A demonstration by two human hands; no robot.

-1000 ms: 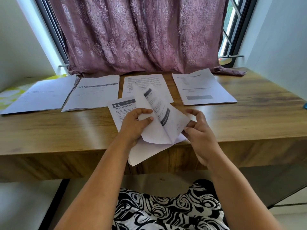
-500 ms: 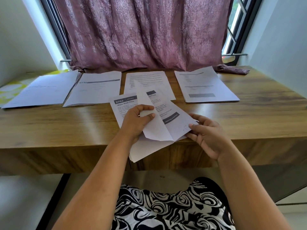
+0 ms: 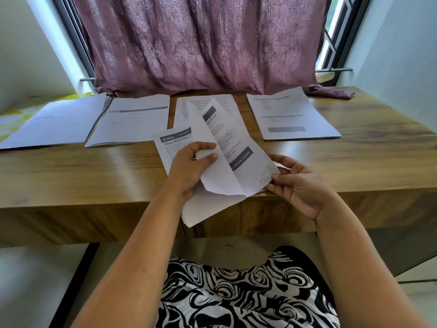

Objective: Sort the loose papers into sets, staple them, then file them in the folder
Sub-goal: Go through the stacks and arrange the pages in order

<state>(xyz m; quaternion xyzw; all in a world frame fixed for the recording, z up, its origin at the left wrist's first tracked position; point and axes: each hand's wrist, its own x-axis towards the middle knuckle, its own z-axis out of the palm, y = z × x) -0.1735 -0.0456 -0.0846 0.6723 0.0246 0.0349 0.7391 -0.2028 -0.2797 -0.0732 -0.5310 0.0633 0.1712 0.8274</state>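
A stack of printed sheets (image 3: 208, 209) lies over the front edge of the wooden table (image 3: 71, 176); its top page reads "2762 Wipe Wall Tiles". My left hand (image 3: 189, 171) grips the stack and a lifted, folded-over sheet (image 3: 227, 147), thumb on top. My right hand (image 3: 298, 183) pinches that sheet's lower right corner. Sorted paper sets lie in a row at the back: far left set (image 3: 54, 121), second set (image 3: 132, 121), middle set (image 3: 186, 107) partly hidden by the lifted sheet, right set (image 3: 290, 114). No stapler or folder is in view.
A mauve curtain (image 3: 201, 43) hangs behind the table, its end draped on the back right corner (image 3: 331, 92). White walls flank both sides. A yellow patterned surface (image 3: 14, 117) shows at far left. My lap in black-and-white fabric (image 3: 236, 292) is under the table edge.
The lifted sheet has risen and unfolded farther toward the back. My right hand moved from its right edge to pinching the lower right corner. My left hand stayed in place.
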